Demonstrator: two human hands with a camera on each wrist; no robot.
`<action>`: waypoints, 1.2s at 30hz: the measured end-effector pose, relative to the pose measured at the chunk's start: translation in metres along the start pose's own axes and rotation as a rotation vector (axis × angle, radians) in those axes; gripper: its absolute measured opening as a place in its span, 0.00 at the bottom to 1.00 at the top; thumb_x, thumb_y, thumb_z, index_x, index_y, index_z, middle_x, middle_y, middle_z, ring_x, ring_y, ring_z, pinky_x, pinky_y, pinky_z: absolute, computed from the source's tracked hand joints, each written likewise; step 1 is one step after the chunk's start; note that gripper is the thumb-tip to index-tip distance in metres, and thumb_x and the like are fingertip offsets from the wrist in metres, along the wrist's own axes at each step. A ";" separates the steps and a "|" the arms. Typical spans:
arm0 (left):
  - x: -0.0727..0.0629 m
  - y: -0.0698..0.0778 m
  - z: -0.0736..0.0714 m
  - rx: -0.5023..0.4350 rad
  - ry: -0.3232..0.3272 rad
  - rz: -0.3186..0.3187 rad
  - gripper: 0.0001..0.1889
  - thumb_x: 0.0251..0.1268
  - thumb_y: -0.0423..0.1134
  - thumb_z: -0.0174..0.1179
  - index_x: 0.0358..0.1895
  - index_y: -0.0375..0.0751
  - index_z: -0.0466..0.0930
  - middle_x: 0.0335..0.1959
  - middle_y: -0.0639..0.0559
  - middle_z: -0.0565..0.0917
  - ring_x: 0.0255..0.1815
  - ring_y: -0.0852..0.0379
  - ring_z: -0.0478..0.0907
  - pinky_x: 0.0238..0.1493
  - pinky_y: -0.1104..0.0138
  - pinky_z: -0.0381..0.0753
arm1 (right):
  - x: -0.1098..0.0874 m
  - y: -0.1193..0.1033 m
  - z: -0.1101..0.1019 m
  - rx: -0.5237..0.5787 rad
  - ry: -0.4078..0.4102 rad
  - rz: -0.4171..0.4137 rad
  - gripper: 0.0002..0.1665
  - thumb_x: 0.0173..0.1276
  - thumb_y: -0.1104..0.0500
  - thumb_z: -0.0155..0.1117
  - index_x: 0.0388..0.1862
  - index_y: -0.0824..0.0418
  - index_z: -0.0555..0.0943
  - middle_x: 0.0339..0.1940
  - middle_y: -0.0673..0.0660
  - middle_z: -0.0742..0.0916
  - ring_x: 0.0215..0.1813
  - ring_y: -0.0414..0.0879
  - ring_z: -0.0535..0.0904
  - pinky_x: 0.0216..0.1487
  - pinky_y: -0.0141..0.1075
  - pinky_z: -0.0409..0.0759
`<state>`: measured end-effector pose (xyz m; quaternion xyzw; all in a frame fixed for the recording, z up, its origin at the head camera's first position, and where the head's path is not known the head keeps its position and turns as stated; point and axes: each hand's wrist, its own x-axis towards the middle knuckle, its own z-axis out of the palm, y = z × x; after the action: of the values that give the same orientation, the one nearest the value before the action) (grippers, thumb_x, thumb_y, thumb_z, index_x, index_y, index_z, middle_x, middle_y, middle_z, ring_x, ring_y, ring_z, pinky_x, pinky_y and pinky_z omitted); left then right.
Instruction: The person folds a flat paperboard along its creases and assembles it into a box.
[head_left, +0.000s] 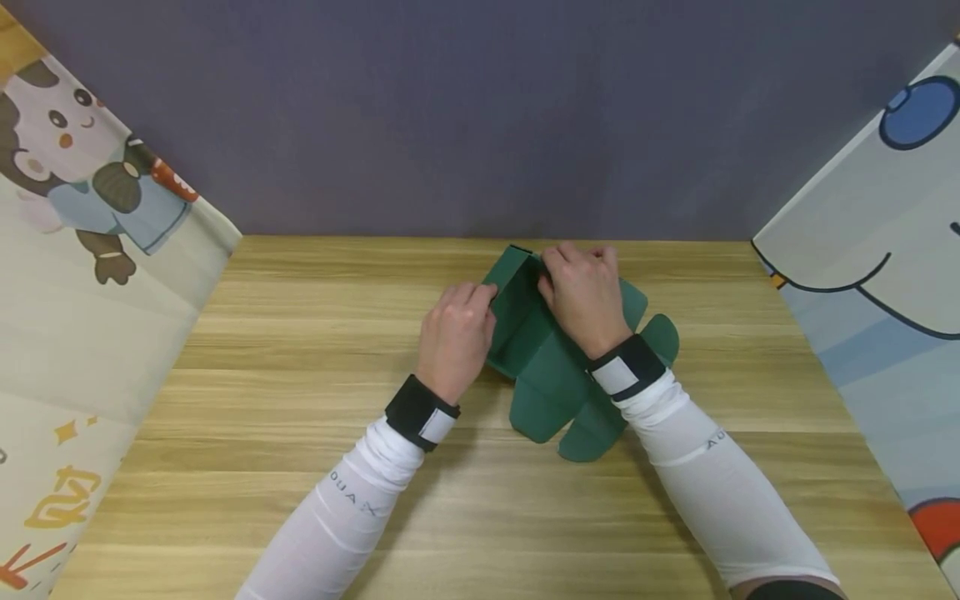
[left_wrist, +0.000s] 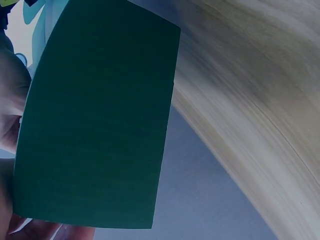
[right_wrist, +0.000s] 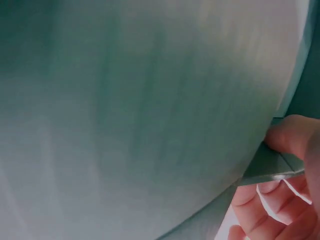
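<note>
A green cardboard box (head_left: 543, 379), partly folded, sits tilted on the table with rounded flaps spread toward the near side and the right. At its left side, my left hand (head_left: 456, 337) grips the edge of a standing wall. My right hand (head_left: 585, 296) pinches the box's far edge, thumb inside and fingers beyond. A flat green panel (left_wrist: 95, 125) fills much of the left wrist view, with fingertips showing at its lower edge. In the right wrist view, thumb and fingers of the right hand (right_wrist: 295, 165) hold a folded strip beside a broad, close panel (right_wrist: 150, 125).
The wood-grain table (head_left: 300, 333) extends on both sides of the box. A dark grey wall (head_left: 450, 117) rises directly behind its back edge. Printed cartoon panels (head_left: 105, 333) stand at the left and right.
</note>
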<state>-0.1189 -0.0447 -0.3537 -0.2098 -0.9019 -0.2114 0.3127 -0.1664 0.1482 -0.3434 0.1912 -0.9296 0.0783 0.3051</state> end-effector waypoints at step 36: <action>0.001 -0.005 0.001 -0.013 0.037 -0.083 0.12 0.55 0.27 0.62 0.44 0.37 0.81 0.39 0.45 0.85 0.39 0.50 0.82 0.39 0.63 0.85 | -0.004 0.008 -0.010 -0.014 -0.021 -0.062 0.07 0.66 0.57 0.61 0.40 0.60 0.80 0.36 0.59 0.87 0.40 0.54 0.82 0.59 0.55 0.67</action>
<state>-0.1223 -0.0478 -0.3547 -0.1700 -0.9025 -0.2339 0.3191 -0.1614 0.1588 -0.3382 0.2187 -0.9268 0.0603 0.2992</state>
